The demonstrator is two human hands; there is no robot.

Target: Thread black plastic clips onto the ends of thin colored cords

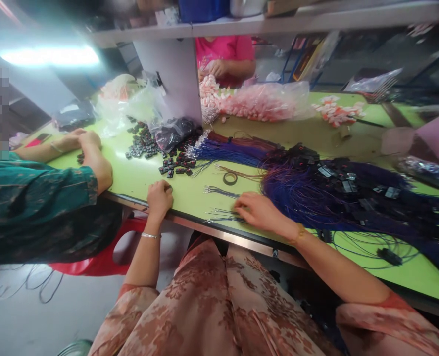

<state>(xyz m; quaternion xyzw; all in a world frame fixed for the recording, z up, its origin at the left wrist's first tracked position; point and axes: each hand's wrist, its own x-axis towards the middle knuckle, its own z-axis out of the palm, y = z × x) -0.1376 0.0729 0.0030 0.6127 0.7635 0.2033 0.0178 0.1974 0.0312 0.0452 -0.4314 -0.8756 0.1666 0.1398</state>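
Connectors [348, 187] heaped right look wired, near wires [221, 192] unhoused; your left hand [160, 200] curls fingers together, your right hand [259, 211] I can't tell.

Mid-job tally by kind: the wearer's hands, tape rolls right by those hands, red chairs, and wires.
Left hand and right hand: 2
Tape roll: 1
Red chair: 1
Wires: too many to count
Total: 4, without wires

lime-green tabletop [130, 178], blue wires [289, 190], black connectors [143, 141], brown-patterned pink garment [204, 296], red stool [89, 267]
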